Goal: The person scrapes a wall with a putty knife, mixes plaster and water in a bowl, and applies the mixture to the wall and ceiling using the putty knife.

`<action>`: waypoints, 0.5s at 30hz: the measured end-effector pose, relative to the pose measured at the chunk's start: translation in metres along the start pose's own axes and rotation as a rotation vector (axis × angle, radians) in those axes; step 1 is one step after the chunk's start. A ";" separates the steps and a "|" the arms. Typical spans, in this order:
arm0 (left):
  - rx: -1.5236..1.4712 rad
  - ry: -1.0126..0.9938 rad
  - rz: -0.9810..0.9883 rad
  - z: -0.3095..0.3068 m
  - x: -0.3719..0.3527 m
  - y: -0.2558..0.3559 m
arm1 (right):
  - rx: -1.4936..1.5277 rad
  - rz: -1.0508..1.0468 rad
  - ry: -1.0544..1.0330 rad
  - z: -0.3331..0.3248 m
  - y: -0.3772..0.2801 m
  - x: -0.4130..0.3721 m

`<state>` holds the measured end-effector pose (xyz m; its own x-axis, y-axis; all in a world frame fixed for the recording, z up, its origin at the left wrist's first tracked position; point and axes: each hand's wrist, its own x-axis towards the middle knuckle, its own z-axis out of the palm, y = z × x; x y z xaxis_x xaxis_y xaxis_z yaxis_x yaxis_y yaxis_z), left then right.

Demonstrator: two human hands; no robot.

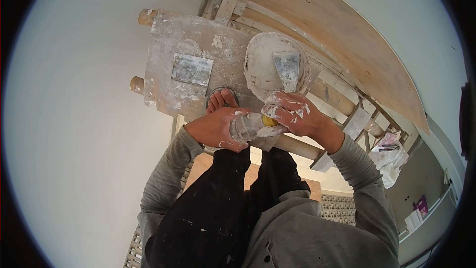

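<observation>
Bottle (246,126) in hands (213,126) above board edge (265,144)

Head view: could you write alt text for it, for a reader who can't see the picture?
A person's left hand holds a clear bottle while the plaster-spattered right hand grips its yellow cap. Beyond, on a stained board, are a flat metal blade and a round tub of pale paste with a scraper on top.

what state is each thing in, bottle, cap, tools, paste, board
Clear plastic bottle, gripped by left hand
Yellow cap, under right hand's fingers, tightness unclear
Pale paste, uncovered
Tapered metal scraper, smeared, on paste
Rectangular metal blade, smeared, lying flat
Wooden board, spattered
</observation>
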<state>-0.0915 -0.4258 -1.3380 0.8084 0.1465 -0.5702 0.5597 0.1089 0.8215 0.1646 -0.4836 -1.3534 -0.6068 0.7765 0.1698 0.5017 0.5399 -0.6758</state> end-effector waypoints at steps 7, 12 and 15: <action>-0.102 0.016 0.100 -0.007 -0.006 0.006 | 0.159 0.017 0.120 -0.001 -0.021 0.006; -0.090 0.076 0.100 0.004 -0.007 -0.008 | 0.096 0.178 0.031 -0.005 -0.033 0.006; 0.136 0.350 0.123 0.013 -0.010 -0.005 | -0.059 0.238 0.116 0.001 -0.042 0.008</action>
<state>-0.0999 -0.4411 -1.3362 0.7729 0.4792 -0.4159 0.5008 -0.0580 0.8636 0.1379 -0.5008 -1.3244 -0.3945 0.9141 0.0938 0.6592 0.3527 -0.6641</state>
